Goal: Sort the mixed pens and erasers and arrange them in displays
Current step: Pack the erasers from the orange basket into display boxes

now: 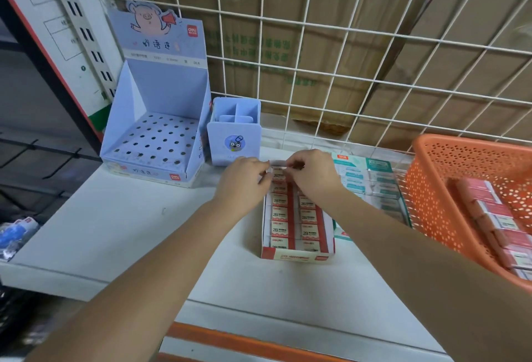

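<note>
Eraser point(277, 163) pinched end-to-end by left hand point(244, 181) and right hand point(312, 174); lower square into display box point(296, 257) slot right beneath the grip, label up.

Views: one, a wide-angle head camera.
Position: above the flat white shelf top point(129, 232), at the person's head.
Direction: faced forward and down, toward the white wire grid panel point(288, 59) behind.
Proximity: close, within arm's reach; both forearms filled the lower frame.
Frame centre: left hand point(244, 177) and right hand point(311, 174) on a small wrapped white eraser point(277, 163).
Left edge: pale-blue cardboard display stand point(155, 137).
Right edge: orange perforated plastic basket point(431, 189), cropped.
</note>
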